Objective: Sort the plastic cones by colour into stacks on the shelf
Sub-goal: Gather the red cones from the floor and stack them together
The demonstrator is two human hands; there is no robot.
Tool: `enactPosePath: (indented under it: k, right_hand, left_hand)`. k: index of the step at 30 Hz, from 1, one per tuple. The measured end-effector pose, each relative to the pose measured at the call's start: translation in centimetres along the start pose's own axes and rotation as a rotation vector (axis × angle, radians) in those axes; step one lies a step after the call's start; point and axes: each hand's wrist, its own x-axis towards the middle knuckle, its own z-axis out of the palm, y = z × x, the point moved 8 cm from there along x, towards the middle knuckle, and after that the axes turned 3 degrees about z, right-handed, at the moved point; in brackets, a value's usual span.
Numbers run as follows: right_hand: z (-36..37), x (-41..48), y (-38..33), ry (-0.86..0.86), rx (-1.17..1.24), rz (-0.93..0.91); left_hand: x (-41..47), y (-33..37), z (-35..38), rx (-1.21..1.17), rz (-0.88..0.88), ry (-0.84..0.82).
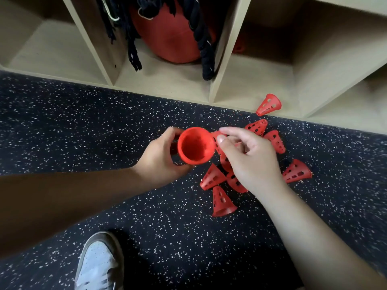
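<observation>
My left hand (161,159) grips a stack of red cones (195,145), its wide open mouth turned up toward me. My right hand (249,158) pinches another red cone (217,136) between thumb and forefinger, right beside the stack's rim. Several perforated red cones lie loose on the speckled floor under and around my right hand, such as one (212,177), one (222,203) and one (297,172). One more red cone (269,104) rests on the edge of the wooden shelf (165,84). My right hand hides part of the pile.
The shelf's low compartments face me. The middle one holds a red ball (167,36) and black ropes (204,42). The left compartment (50,51) and the right one (257,80) hold nothing visible. My shoe (98,264) is at the bottom left.
</observation>
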Motion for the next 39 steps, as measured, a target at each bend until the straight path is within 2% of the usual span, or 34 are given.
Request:
enactPosePath:
  k: [3,8,13,16,19,21,23,26,28,31,33,36,37,39]
  right_hand:
    - [-0.9,0.5,3.3,0.093,-0.041,0.102]
    - [3.0,0.5,10.7,-0.149,-0.495,0.252]
    - [4.6,0.2,12.4,-0.153,-0.502,0.208]
    - [2.4,0.6,9.7,0.015,-0.413,0.075]
    - [-1.5,-0.3,3.9,0.244,-0.300,-0.208]
    - [-3.3,-1.3,0.1,0.323,-0.223,-0.382]
    - [-3.6,-1.8,-2.6,0.300,-0.232,-0.533]
    - [-1.3,-1.9,-3.8,0.054,-0.339,-0.662]
    - [-1.0,-2.0,-3.1,-0.045,-0.308,-0.648]
    - [-2.5,-2.1,-0.6,-0.011,-0.244,-0.594]
    - [-2.1,-1.9,3.1,-0.096,-0.379,-0.435]
    - [0.7,-3.0,9.9,-0.410,-0.652,-0.143]
    - [1.4,-3.5,11.8,-0.462,-0.664,-0.085]
    - [1.9,-4.0,13.8,-0.452,-0.612,-0.016]
  left_hand:
    - [0.1,0.0,0.1,-0.018,-0.014,-0.004]
    - [0.5,-0.2,0.1,-0.019,-0.029,-0.009]
    - [0.8,-0.5,0.0,-0.021,-0.055,0.001]
    - [0.8,-0.7,0.1,-0.011,-0.068,-0.003]
    - [0.7,-1.1,0.1,-0.003,-0.084,-0.003]
    - [0.8,-0.9,0.5,0.022,-0.077,-0.022]
    - [1.0,-0.4,1.2,0.030,-0.053,-0.047]
    - [1.3,0.5,2.0,0.019,-0.016,-0.047]
    - [1.4,1.0,2.3,0.010,0.009,-0.043]
    - [1.4,1.2,2.1,0.004,0.008,-0.042]
    - [1.3,1.2,2.0,0.015,0.004,-0.041]
    - [0.8,0.8,2.3,0.010,-0.026,-0.061]
    - [0.8,0.7,2.4,0.006,-0.034,-0.067]
    - [0.6,0.6,2.7,0.010,-0.034,-0.067]
